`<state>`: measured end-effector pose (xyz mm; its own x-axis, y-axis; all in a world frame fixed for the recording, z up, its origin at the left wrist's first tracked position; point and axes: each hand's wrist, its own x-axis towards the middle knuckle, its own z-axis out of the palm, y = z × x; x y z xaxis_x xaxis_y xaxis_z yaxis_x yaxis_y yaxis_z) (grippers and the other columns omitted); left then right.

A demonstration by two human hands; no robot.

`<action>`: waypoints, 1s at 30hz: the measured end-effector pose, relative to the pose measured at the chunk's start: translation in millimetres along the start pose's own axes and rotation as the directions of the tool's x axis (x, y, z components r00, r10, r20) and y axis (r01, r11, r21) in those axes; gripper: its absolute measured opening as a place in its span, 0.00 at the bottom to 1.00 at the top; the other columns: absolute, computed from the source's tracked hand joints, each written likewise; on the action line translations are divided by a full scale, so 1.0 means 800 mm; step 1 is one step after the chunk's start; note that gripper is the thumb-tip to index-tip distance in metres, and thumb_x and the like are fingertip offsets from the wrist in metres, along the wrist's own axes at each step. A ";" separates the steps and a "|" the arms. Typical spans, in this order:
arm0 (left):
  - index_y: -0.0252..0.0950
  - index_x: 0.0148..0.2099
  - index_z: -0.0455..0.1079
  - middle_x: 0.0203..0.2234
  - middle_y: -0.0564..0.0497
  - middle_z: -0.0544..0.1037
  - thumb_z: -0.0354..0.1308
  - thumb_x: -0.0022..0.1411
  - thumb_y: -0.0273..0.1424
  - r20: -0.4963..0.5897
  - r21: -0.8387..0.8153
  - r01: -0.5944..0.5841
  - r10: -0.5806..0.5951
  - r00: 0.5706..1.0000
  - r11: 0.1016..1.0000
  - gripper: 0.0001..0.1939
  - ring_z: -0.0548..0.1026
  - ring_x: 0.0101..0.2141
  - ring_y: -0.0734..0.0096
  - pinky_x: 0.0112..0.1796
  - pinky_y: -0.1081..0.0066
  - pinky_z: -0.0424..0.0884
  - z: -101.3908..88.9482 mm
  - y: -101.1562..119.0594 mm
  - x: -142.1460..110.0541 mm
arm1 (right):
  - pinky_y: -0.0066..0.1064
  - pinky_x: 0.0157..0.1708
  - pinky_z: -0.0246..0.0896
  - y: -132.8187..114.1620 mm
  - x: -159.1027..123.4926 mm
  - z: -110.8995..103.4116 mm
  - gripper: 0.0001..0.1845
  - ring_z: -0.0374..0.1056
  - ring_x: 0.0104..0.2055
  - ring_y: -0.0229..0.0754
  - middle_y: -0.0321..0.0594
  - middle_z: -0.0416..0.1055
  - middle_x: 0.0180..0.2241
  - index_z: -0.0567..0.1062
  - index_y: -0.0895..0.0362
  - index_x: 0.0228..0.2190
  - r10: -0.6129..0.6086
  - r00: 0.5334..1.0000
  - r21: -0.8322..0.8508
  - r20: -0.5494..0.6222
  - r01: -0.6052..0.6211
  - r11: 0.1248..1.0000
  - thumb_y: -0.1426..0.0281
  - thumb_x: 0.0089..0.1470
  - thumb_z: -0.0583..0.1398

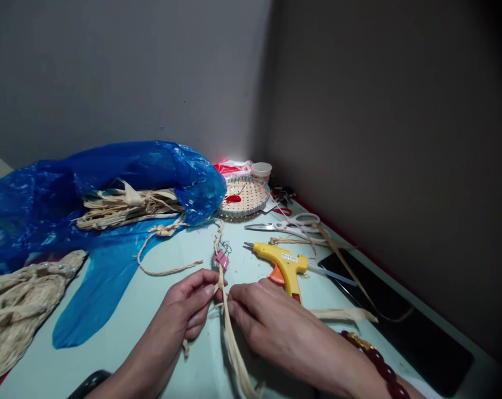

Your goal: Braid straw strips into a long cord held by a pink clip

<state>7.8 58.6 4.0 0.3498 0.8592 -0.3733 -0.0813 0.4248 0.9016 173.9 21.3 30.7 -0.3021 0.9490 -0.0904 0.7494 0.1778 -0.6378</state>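
Observation:
In the middle of the table a thin braid of pale dried fibre runs toward me, with a pink clip gripping it. Below the clip it spreads into loose flat strands that hang toward the front edge. My left hand pinches a strand just under the clip, with a short fibre end poking out beneath the fingers. My right hand is closed at the right side of the strands, thumb and fingers pressed together; a broad fibre strip shows beyond it. The exact contact inside the fingers is partly hidden.
A blue plastic bag holds a bundle of dried husks. A woven fibre piece lies left. Right are a yellow glue gun, scissors and a black phone-like slab. Behind stand a round basket and cup.

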 end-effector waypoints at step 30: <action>0.34 0.37 0.69 0.15 0.65 0.53 0.66 0.51 0.37 -0.008 -0.033 0.035 -0.036 0.999 0.999 0.15 0.41 0.16 0.87 0.16 0.81 0.37 -0.009 -0.008 0.004 | 0.24 0.26 0.52 0.011 0.014 0.004 0.11 0.64 0.27 0.35 0.32 0.73 0.25 0.81 0.50 0.32 0.009 0.999 0.440 -0.033 0.006 0.898 0.70 0.55 0.57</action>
<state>2.9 60.6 -4.1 0.3451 0.8457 -0.4070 -0.1000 0.4643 0.8800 175.3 32.3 21.9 -0.2754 0.9587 -0.0711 0.4121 0.0509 -0.9097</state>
